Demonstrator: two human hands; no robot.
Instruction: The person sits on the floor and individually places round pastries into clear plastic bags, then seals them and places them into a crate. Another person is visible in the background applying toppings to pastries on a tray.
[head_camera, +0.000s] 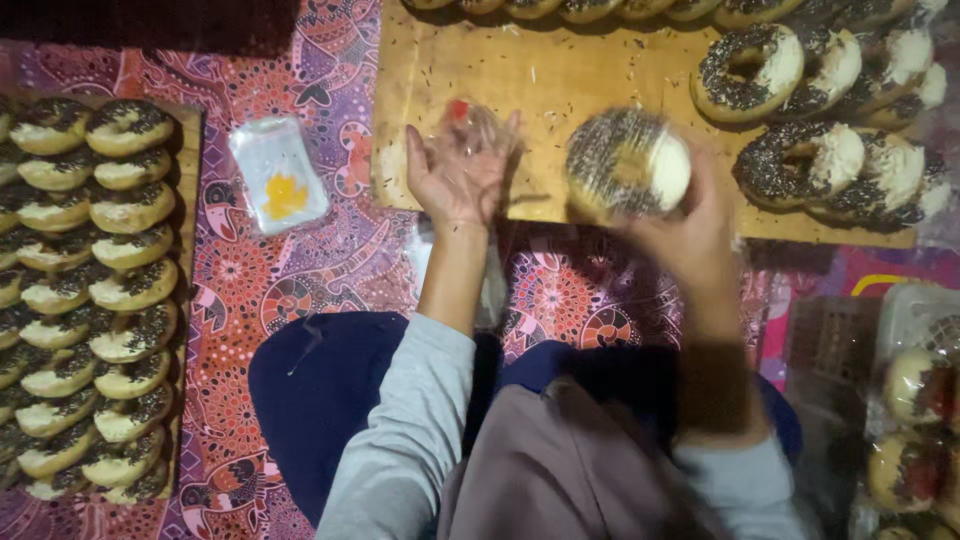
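The right hand (690, 225) grips a ring doughnut (628, 163) with dark chocolate sprinkles and a pale edge, fingers closed around its lower rim, holding it up over the wooden board (520, 80) near the middle of the view. The left hand (458, 172) is raised just beside it at 9 o'clock, palm up and fingers spread, with a clear plastic bag (478, 125) loosely against the fingertips; motion blur keeps me from telling how firmly it is held. At 1 to 2 o'clock on the same board lie rows of finished doughnuts (800, 160) — dark-sprinkled, overlapping one another, some with white edges. Far off at 9 o'clock a long wooden tray (190, 130) carries two columns of paler doughnuts (95, 290) with sprinkles over half of each, packed touching from top to bottom. Between that tray and the board, at 10 o'clock, a small flat clear packet (278, 172) with a yellow mark lies on the patterned purple-and-red cloth (250, 290). At 4 o'clock, clear plastic boxes (915, 400) hold round pale doughnuts with dark and red topping — the lids blur the details. Grey sleeves and a dark blue lap fill the bottom at 6 o'clock.
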